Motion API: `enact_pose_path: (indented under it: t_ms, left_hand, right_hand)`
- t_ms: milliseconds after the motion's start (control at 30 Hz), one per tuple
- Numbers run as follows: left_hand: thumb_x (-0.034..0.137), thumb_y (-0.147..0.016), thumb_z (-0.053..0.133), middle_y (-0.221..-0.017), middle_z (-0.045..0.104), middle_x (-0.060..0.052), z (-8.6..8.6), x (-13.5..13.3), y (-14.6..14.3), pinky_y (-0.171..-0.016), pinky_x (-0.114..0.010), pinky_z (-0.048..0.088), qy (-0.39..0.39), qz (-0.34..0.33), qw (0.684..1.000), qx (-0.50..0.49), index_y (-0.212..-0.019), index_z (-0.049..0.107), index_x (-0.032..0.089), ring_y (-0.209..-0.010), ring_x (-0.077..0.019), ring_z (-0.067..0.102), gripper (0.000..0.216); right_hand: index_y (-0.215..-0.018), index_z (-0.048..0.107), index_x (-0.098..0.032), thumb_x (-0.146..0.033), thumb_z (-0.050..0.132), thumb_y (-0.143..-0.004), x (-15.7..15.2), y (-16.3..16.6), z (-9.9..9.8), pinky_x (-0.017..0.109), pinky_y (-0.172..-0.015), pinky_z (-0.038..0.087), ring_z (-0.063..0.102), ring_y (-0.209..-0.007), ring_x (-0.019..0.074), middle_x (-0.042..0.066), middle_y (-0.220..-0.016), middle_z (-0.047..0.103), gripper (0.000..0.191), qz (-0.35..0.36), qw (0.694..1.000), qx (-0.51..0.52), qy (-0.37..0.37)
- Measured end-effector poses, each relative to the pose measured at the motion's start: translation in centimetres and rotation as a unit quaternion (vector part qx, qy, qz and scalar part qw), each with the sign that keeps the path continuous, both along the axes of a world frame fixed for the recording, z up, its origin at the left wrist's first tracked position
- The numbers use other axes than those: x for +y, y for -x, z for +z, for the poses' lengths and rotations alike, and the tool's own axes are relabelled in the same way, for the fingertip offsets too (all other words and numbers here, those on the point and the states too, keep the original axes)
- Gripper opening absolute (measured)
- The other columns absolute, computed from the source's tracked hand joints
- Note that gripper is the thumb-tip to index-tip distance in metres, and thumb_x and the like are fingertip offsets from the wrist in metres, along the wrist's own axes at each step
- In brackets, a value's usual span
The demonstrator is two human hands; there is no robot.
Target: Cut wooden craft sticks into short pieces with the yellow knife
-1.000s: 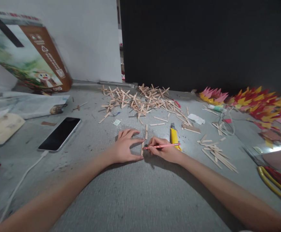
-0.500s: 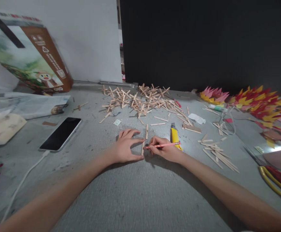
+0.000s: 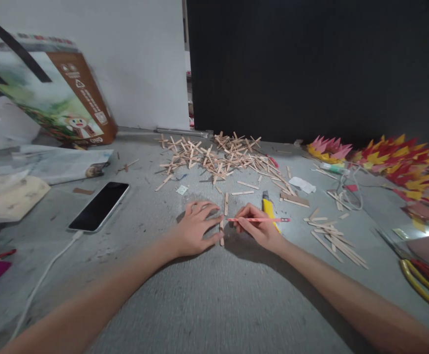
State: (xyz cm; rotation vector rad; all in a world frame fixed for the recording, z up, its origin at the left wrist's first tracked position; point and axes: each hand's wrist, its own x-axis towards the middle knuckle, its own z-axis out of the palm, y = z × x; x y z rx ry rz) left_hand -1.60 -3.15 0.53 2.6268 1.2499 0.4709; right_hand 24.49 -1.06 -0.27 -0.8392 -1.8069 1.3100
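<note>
Pink pencil (image 3: 271, 220), one, finger-pinched in right hand (image 3: 261, 230); left hand (image 3: 195, 230), fingers spread, touching one wooden stick (image 3: 222, 227).

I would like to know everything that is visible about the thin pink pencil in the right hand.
The thin pink pencil has a straight, slim shaft with small darker marks and a dark patch near its right end. The person's bare right hand grips it. It runs nearly sideways across the view, left end near a pale flat wooden stick; whether they touch is unclear.

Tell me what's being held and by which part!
The right hand holds a pink pencil near its tip; the left hand touches a wooden stick, grip unclear.
</note>
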Motion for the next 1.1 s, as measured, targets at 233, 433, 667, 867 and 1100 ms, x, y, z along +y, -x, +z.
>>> enact_pose_path:
  t_ms: [233,433,667,867,1100]
  left_hand:
    - [0.036,-0.107,0.051,-0.128,0.068,-0.007,-0.5,-0.1,-0.3,-0.119,-0.055,0.019,-0.050,0.011,0.999,-0.011,-0.105,0.075,0.024,-0.136,-0.0295,0.047,0.027]
    - [0.040,-0.098,0.069,-0.119,0.070,-0.005,-0.8,0.0,0.1,-0.114,-0.052,0.023,-0.051,0.029,0.997,-0.058,-0.082,0.074,0.022,-0.128,-0.0288,0.051,0.025]
    - [0.038,-0.093,0.075,-0.111,0.071,-0.003,-0.3,-0.3,-0.1,-0.110,-0.051,0.023,-0.021,0.059,0.993,-0.096,-0.090,0.079,0.026,-0.119,-0.0277,0.055,0.013]
    - [0.038,-0.095,0.074,-0.098,0.073,-0.003,-1.0,0.0,-0.2,-0.102,-0.048,0.027,0.019,0.041,0.993,-0.113,-0.088,0.082,0.029,-0.109,-0.0259,0.057,0.014]
    - [0.035,-0.096,0.073,-0.085,0.075,-0.001,-1.3,0.4,-0.3,-0.098,-0.046,0.027,0.042,0.022,0.992,-0.114,-0.087,0.082,0.027,-0.099,-0.0235,0.060,0.015]
  right_hand:
    - [-0.110,0.073,-0.020,-0.046,0.058,-0.103,0.0,0.0,0.1,0.029,-0.066,0.054,0.069,-0.075,0.0176,0.006,-0.089,0.073,0.031,0.005,1.000,-0.017,-0.002]
    - [-0.102,0.076,-0.018,-0.046,0.069,-0.096,0.1,0.0,-0.4,0.029,-0.061,0.054,0.069,-0.068,0.0183,0.007,-0.082,0.075,0.029,-0.030,0.999,-0.012,0.008]
    - [-0.096,0.072,-0.019,-0.047,0.074,-0.092,-0.2,0.0,-0.5,0.029,-0.057,0.052,0.068,-0.063,0.0180,0.004,-0.074,0.073,0.028,-0.047,0.998,-0.037,0.011]
    - [-0.088,0.067,-0.019,-0.045,0.070,-0.095,-0.3,-0.1,-0.4,0.025,-0.055,0.049,0.067,-0.061,0.0153,0.004,-0.073,0.073,0.027,0.012,0.995,-0.094,-0.013]
    - [-0.085,0.064,-0.019,-0.037,0.069,-0.095,0.2,0.0,-0.9,0.022,-0.053,0.044,0.062,-0.059,0.0124,0.001,-0.071,0.070,0.021,0.024,0.990,-0.140,-0.015]
